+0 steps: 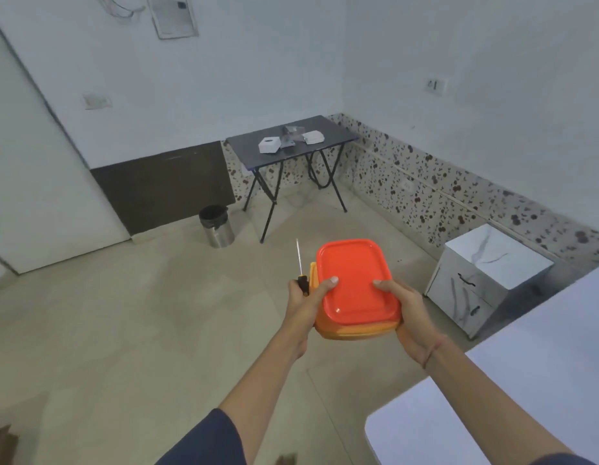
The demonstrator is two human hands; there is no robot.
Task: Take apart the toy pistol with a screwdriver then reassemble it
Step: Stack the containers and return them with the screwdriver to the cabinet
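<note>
Screwdriver (301,268) points forward, held by left hand (303,302).

1. A dark folding table (331,129) stands in the far corner, a white box (269,145) on it;
2. a steel bin (217,229) sits on the floor near it;
3. a white cabinet (486,280) stands by the right wall.

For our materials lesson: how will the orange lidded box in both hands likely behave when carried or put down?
The orange box looks like moulded plastic, so probably stiff and light. Its red lid shines, so maybe slippery; the left hand and right hand clamp it, thumbs on top. Flat, wide: unlikely to roll.
</note>
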